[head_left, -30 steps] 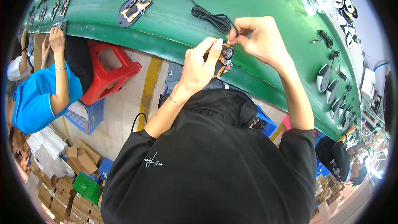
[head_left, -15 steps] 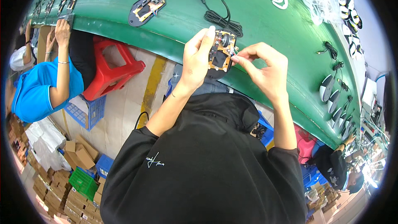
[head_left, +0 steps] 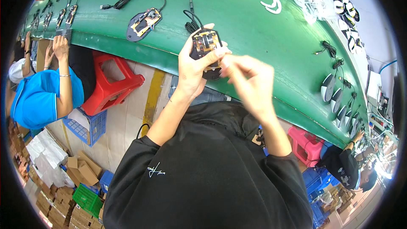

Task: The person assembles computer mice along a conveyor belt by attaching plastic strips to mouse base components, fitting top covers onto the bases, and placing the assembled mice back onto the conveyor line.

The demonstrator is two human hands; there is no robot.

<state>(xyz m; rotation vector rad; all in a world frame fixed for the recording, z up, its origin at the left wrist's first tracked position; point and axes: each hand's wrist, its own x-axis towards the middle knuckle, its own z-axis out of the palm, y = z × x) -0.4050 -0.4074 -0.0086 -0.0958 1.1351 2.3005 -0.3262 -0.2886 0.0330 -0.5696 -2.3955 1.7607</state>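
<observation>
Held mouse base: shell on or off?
Off. The mouse base in the left hand shows its bare circuit board.

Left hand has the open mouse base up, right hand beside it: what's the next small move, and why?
Probably steady the right hand and bring its fingertips onto the black mouse base with exposed circuit board: the left hand holds it above the green conveyor belt, and the right is blurred beside it.

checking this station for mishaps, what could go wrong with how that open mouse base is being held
The left hand holds the open mouse base off the belt's edge, over the floor; a slip could drop it. Its cable trails onto the green belt and might snag. The right hand is blurred at the exposed board, so its contact could be imprecise.
</observation>
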